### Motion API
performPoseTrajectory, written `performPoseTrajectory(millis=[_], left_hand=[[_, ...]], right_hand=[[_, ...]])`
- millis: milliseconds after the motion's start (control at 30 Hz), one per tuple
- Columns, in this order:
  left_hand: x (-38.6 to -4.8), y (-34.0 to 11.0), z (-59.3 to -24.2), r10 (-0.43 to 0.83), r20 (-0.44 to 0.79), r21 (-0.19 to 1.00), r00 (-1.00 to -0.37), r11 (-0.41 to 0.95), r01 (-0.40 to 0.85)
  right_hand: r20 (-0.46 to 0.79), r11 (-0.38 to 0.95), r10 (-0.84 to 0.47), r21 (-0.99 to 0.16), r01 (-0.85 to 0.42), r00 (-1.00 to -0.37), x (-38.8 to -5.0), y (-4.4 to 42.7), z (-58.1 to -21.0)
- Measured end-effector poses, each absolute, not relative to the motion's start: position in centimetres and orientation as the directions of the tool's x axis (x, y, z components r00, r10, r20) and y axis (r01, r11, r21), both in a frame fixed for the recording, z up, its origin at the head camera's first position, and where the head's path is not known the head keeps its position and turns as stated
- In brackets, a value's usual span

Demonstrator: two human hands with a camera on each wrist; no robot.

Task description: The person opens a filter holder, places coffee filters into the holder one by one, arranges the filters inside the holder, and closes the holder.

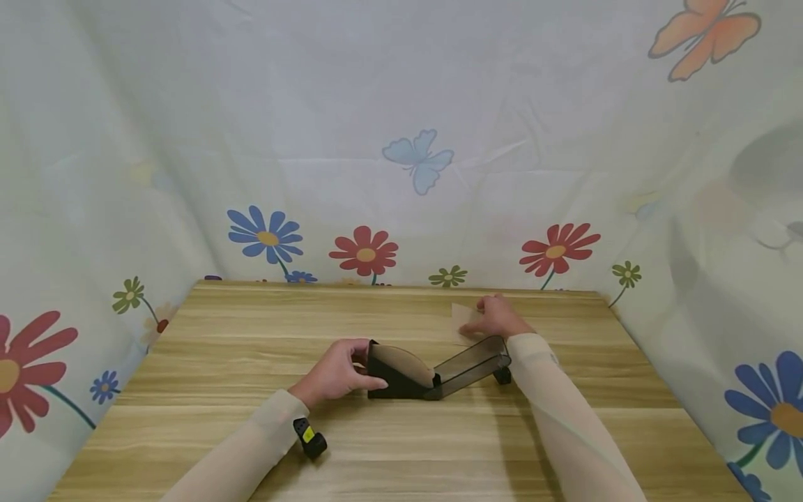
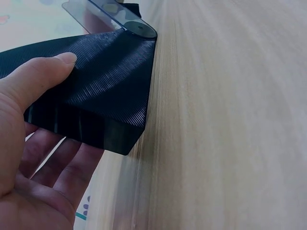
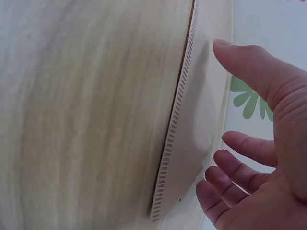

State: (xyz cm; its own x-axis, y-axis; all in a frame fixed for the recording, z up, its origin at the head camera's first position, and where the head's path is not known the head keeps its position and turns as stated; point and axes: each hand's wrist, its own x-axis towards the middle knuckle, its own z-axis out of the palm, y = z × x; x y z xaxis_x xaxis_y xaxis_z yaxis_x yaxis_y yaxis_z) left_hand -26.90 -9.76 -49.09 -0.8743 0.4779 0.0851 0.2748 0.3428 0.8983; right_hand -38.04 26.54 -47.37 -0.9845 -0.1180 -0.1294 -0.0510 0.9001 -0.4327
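Observation:
My left hand (image 1: 337, 369) grips a black coffee filter holder (image 1: 396, 383) at its left end, thumb on the near side and fingers on the far side. In the left wrist view the holder (image 2: 103, 79) shows a ribbed wall. Brown paper filters (image 1: 403, 360) stand inside it, and its clear smoky lid (image 1: 472, 365) is swung out to the right. Beyond the lid, a single paper coffee filter (image 1: 462, 318) lies flat on the table. My right hand (image 1: 500, 319) is over its right side, fingers spread; in the right wrist view the filter's crimped edge (image 3: 169, 139) faces the camera.
The wooden table (image 1: 251, 328) runs back to a pale curtain (image 1: 314, 139) printed with flowers and butterflies. More curtain hangs along both sides. A black wrist camera (image 1: 310, 439) sits on the left cuff.

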Motion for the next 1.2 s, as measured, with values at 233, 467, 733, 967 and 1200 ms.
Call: performPoseTrajectory(millis=[233, 467, 733, 967, 1200], left_hand=[[-27.04, -9.79, -49.26, 0.484, 0.081, 0.899, -0.871, 0.342, 0.274], [-27.05, -9.94, -49.42, 0.48, 0.078, 0.907, -0.874, 0.329, 0.262], [-26.99, -9.77, -49.38, 0.483, 0.083, 0.916, -0.872, 0.308, 0.258], [-26.89, -9.71, -49.25, 0.482, 0.084, 0.911, -0.872, 0.317, 0.263], [-26.86, -9.73, -49.23, 0.484, 0.076, 0.915, -0.872, 0.314, 0.254]], right_hand=[[-0.145, 0.919, -0.117, -0.391, -0.052, -0.983, -38.11, 26.17, -47.11], [-0.159, 0.914, -0.119, -0.403, -0.046, -0.98, -38.71, 26.17, -47.33], [-0.193, 0.894, -0.096, -0.447, 0.0, -0.976, -38.56, 26.31, -47.0], [-0.206, 0.888, -0.105, -0.459, 0.001, -0.973, -38.39, 26.33, -46.88], [-0.193, 0.883, -0.114, -0.47, -0.01, -0.975, -38.14, 26.37, -46.83]])
